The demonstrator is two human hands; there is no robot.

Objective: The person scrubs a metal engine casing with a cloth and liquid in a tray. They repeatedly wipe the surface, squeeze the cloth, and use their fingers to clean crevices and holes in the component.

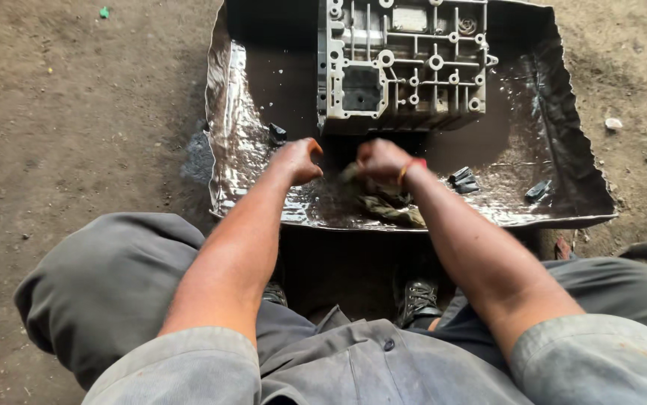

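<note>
R hand [382, 159] grips rag [383, 201] over tray [563, 202].

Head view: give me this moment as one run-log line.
left hand: fist, nothing visible in it | right hand: gripping dirty rag | tray: oily, holds metal casting | seated on dirt ground

Grimy rag in the oily tray

The rag [385, 201] is a crumpled, olive-brown cloth, dirty and bunched into folds. It lies on the wet, dark floor of the metal tray [226, 142], near the tray's front edge and just in front of the grey cast-metal housing [402, 64]. Its upper end is gathered up in a closed fist, the rest trailing down to the right.
</note>
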